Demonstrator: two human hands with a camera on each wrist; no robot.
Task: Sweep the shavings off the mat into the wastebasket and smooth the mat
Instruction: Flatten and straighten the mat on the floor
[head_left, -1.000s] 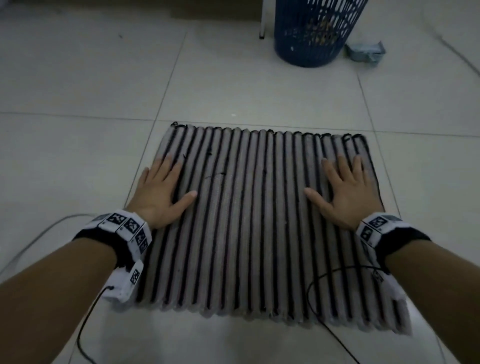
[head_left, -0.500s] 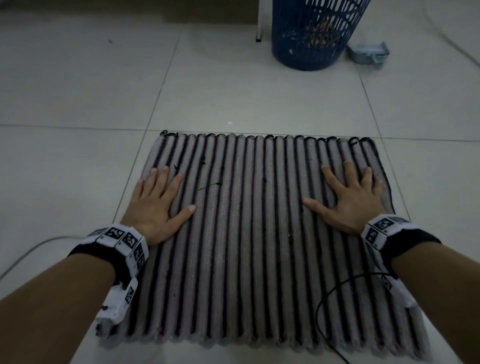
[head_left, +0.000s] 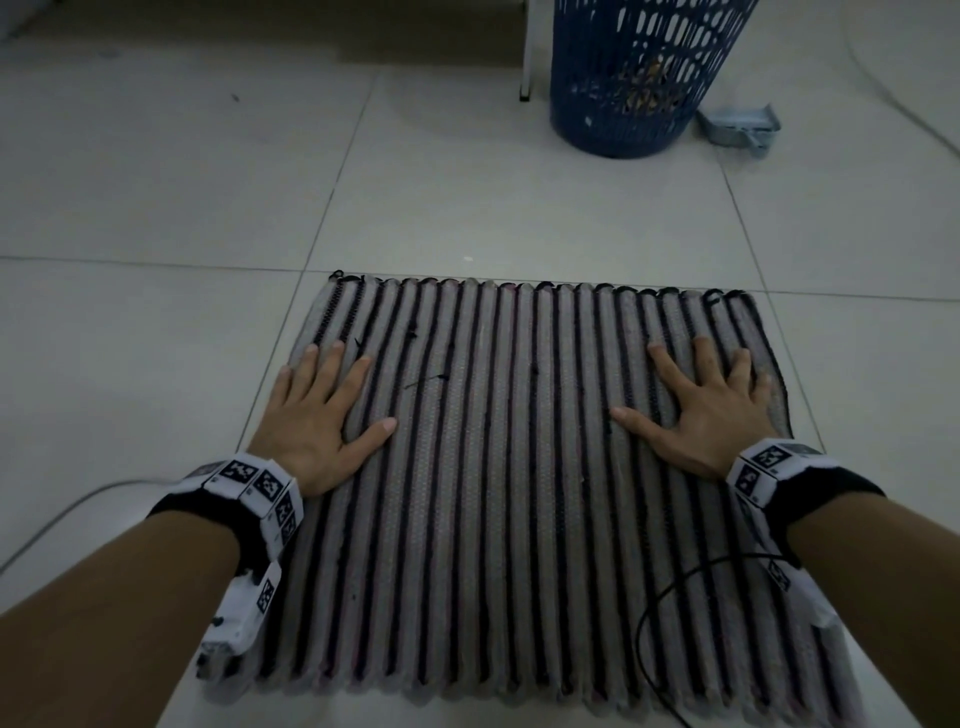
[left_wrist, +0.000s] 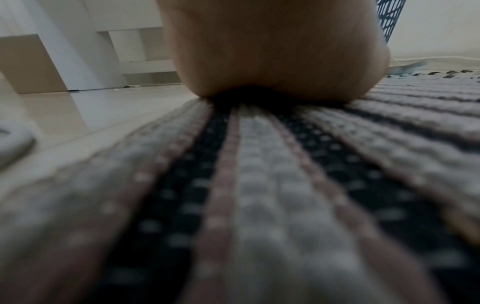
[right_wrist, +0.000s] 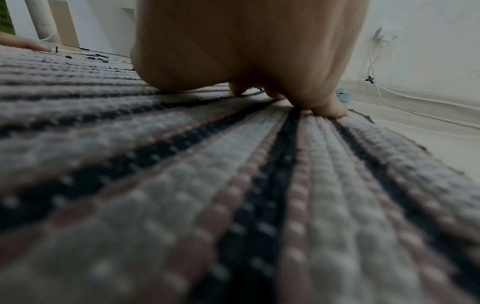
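A grey mat with black stripes (head_left: 498, 467) lies flat on the tiled floor. My left hand (head_left: 317, 410) rests palm down with straight fingers on its left side. Palm down and spread, my right hand (head_left: 701, 410) presses the mat's right side. A few dark loose threads (head_left: 426, 382) show on the mat between the hands, toward the far edge. The blue mesh wastebasket (head_left: 634, 78) stands beyond the mat at the back right, with scraps inside. In the left wrist view the palm (left_wrist: 280, 51) sits on the mat (left_wrist: 259, 185); in the right wrist view the fingers (right_wrist: 330, 109) lie flat on it.
A small grey dustpan-like thing (head_left: 737, 127) lies right of the basket. A white furniture leg (head_left: 527, 52) stands left of it. A black cable (head_left: 675, 597) loops over the mat's near right corner, a white cable (head_left: 67, 514) runs on the floor at left.
Both hands have slid toward me along the mat, staying flat on it. The view has shifted forward, so the basket looms larger.
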